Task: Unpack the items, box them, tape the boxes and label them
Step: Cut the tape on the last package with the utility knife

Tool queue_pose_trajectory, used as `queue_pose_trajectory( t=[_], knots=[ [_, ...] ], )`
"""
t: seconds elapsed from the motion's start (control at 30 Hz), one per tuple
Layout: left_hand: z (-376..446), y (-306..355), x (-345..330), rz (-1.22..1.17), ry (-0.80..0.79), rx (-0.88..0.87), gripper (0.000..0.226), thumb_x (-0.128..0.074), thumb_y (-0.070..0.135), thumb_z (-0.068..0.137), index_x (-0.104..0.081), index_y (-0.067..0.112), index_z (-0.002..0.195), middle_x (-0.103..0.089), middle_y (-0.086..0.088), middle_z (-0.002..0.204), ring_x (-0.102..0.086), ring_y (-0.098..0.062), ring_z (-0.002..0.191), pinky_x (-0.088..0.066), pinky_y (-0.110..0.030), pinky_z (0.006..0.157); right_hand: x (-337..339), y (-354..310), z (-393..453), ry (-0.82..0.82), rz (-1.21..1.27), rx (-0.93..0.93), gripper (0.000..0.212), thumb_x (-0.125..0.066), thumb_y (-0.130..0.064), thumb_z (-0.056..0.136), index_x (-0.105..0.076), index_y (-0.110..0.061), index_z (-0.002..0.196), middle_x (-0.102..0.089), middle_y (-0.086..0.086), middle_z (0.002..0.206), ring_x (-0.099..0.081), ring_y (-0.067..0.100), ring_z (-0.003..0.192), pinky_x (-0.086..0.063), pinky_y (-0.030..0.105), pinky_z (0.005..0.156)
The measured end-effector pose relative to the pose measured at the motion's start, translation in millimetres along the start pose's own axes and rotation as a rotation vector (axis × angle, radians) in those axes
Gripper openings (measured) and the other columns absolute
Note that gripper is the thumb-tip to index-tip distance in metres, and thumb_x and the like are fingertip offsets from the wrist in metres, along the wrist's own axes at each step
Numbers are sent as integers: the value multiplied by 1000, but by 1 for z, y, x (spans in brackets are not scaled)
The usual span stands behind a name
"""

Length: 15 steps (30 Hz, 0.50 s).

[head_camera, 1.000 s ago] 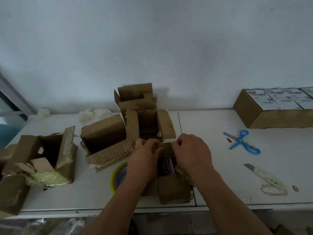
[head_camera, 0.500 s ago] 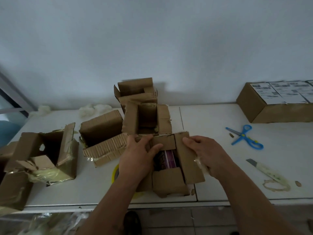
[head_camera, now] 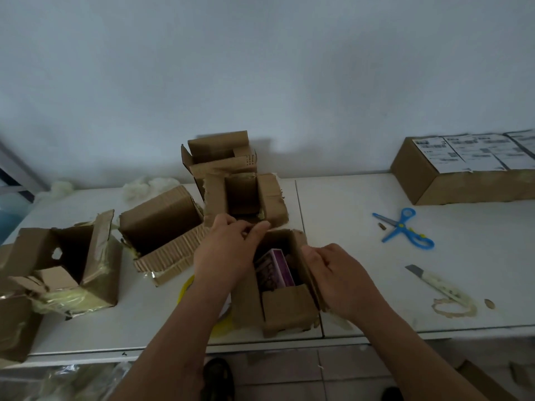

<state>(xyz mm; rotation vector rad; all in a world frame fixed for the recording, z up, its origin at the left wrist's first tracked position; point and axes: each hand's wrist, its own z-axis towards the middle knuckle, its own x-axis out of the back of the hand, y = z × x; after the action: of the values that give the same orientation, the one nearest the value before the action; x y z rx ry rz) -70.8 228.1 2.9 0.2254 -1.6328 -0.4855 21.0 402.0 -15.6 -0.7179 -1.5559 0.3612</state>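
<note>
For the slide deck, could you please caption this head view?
Both hands, left and right, part the flaps of a small cardboard box holding a purple packet.

White table [head_camera: 362, 215] with opened cardboard boxes [head_camera: 162, 224], blue scissors [head_camera: 404, 225], utility knife [head_camera: 431, 280].

You have plain brown cardboard boxes [head_camera: 162, 224] on a white surface [head_camera: 347, 215], a purple-and-white packet [head_camera: 276, 267] inside one, blue scissors [head_camera: 402, 227] with yellow dots, and a yellow tape roll [head_camera: 186, 285].
</note>
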Motion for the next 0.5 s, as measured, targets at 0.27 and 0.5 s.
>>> queue_pose_trajectory(
  t=[0.27, 0.5],
  knots=[
    [9, 1, -1, -241, 213, 55, 28, -51, 29, 99, -47, 30, 127, -57, 11, 86, -54, -3, 72, -40, -21, 56, -28, -2, -19, 51, 176, -23, 68, -23, -65, 88, -42, -27, 142, -44, -10, 132, -49, 4, 115, -46, 18, 92],
    [9, -1, 3, 64, 94, -35, 34, -45, 45, 100, -60, 28, 124, -45, 6, 128, -45, -7, 91, -41, -27, 76, -45, -6, -16, 51, 590, -186, 28, -25, -50, 101, -40, -42, 123, -53, -4, 121, -58, 2, 98, -48, 7, 63]
  ],
)
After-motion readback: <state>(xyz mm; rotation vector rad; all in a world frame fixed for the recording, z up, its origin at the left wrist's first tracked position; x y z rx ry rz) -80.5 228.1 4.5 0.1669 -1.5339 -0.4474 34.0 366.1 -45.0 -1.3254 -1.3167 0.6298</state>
